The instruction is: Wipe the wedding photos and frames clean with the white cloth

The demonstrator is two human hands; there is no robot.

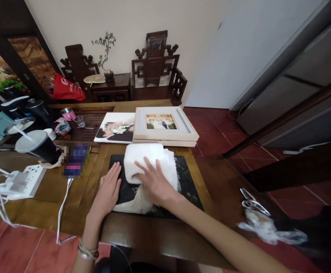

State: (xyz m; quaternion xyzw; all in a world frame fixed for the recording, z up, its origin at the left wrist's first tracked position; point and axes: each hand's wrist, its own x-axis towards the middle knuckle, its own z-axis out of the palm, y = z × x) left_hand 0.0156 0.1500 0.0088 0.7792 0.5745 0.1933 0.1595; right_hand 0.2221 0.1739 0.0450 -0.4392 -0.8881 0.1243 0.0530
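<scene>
A folded white towel [145, 161] lies across a dark photo panel [186, 167], which shows a pale dress-like shape near its lower part. My right hand [156, 182] presses on the towel with its fingers spread over the top, and the thumb side reaches into its fold. At the panel's left edge rests my left hand [110, 185], flat, fingers stretched out and holding nothing. The towel and my right hand cover much of the panel's middle.
Behind the towel are a framed picture [165, 136] and a photo print [116, 132]. To the left stand a lidded cup [40, 146], a phone [76, 161] on a charging cable and a power strip [31, 182]. Scissors [254, 203] lie at right beside crumpled plastic [262, 225].
</scene>
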